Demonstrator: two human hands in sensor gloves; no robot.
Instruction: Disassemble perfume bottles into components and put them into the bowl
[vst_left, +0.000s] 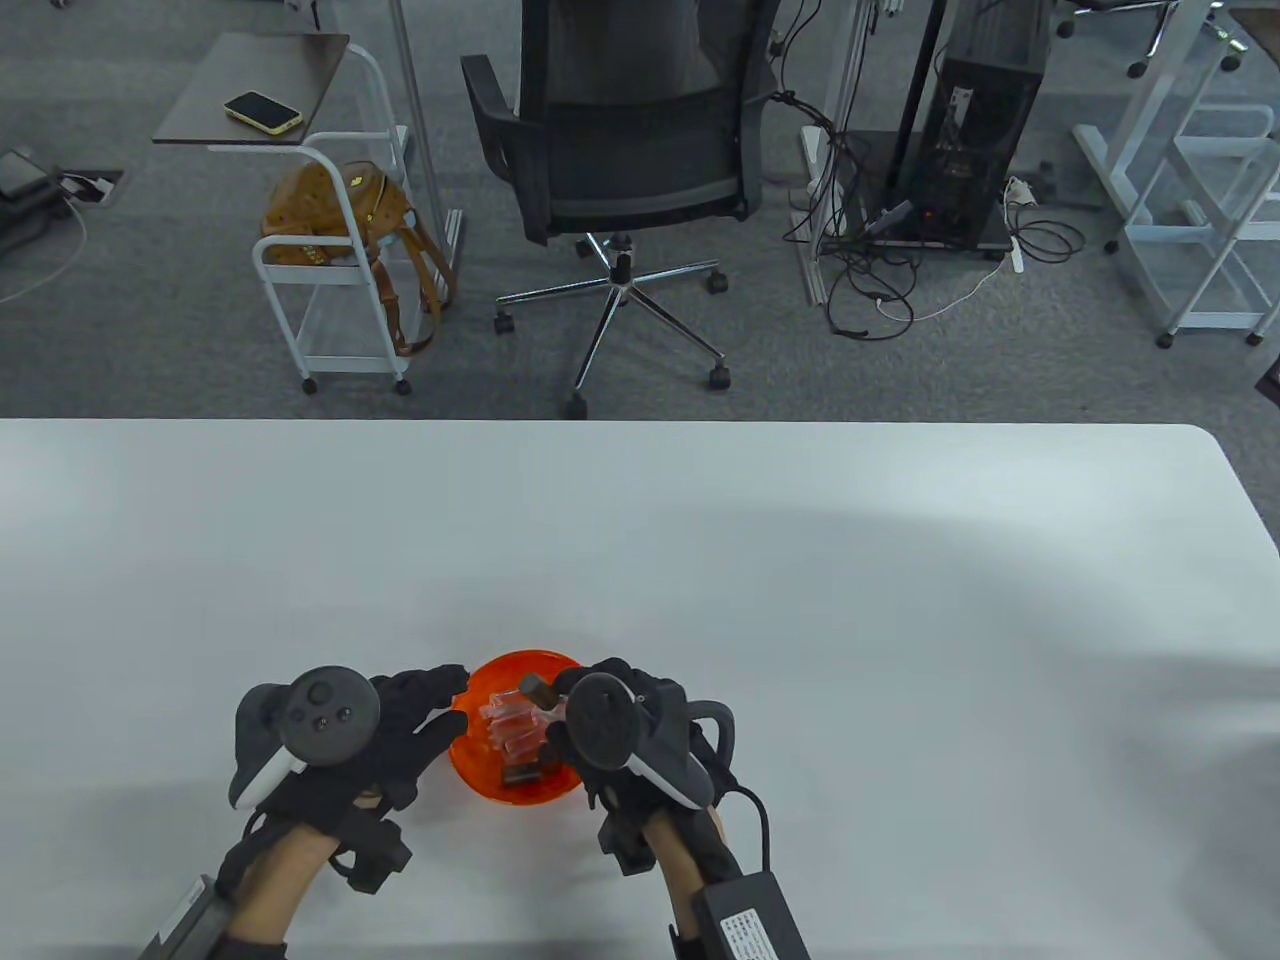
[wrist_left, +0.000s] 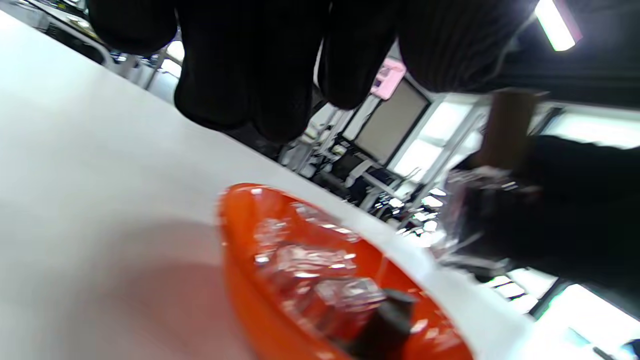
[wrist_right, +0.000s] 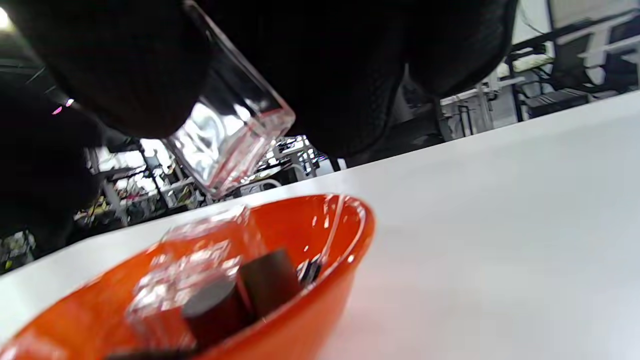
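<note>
Fingers of the right hand (vst_left: 610, 715) are curled round a clear glass perfume bottle (wrist_right: 227, 137) with a brown cap (vst_left: 537, 687), holding it tilted above the orange bowl (vst_left: 470, 760), toward its 2 o'clock rim. Left hand (vst_left: 400, 715) lies at the bowl's 9 o'clock, fingers extended and relaxed, gripping nothing, fingertips near the rim. Bowl contains clear bottle bodies (wrist_left: 320, 285) and dark caps (wrist_right: 270, 282). Bowl stands on the white table (vst_left: 800, 600).
</note>
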